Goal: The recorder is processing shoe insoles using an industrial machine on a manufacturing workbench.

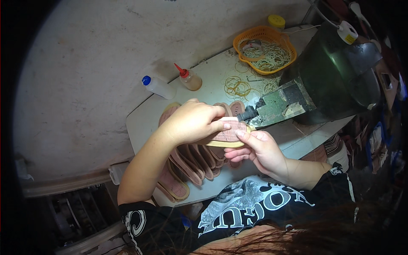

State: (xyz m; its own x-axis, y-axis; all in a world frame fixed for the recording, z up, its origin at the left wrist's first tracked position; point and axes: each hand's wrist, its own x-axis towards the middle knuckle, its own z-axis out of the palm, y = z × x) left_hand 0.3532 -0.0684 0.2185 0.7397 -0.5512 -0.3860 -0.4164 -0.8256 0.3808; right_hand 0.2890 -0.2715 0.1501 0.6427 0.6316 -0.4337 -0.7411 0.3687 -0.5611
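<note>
A pink, textured shoe sole [227,134] with a pale yellow edge is held up between both my hands. My left hand [193,121] is closed on it from the left, thumb lying on the pink face. At its right end my right hand [264,152] pinches it, thumb on top and fingers curled below. The sole's edge is close against the dark tip [247,114] of a green machine [282,104]; I cannot tell whether they touch. Below my hands several more soles [193,163] lie in an overlapping row on the white table [144,127].
An orange basket [263,51] of pale rubber bands stands at the back, with loose bands [238,87] in front. A white bottle with a blue cap [158,86] and a red-nozzled bottle [190,79] stand by the wall. The machine's large dark green body [335,72] fills the right side.
</note>
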